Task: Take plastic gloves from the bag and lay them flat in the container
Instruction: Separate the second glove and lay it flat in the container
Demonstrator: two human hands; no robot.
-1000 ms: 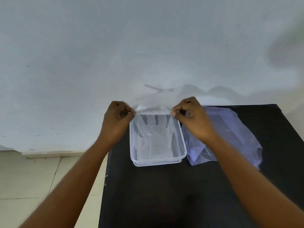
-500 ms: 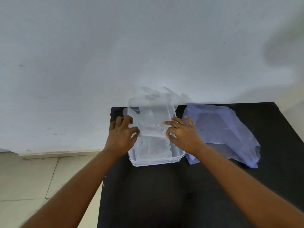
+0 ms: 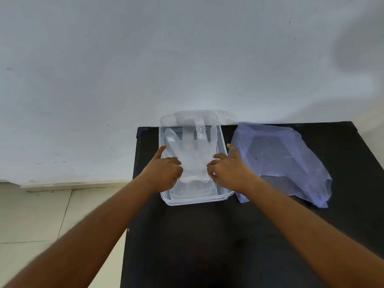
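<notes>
Between the left hand and right hand, a plastic glove lies in the container, lengthwise, fingers pointing away; both hands press flat, grasping nothing; the bag lies nearer the right.

The container sits on the desk toward its far edge, close against the wall; a glove lies in it, its fingers reaching up over the far rim; my left hand rests on the glove at the container's left side, my right hand at its right side; the bag lies on the desk just right of the container; the floor lies left of the desk.
</notes>
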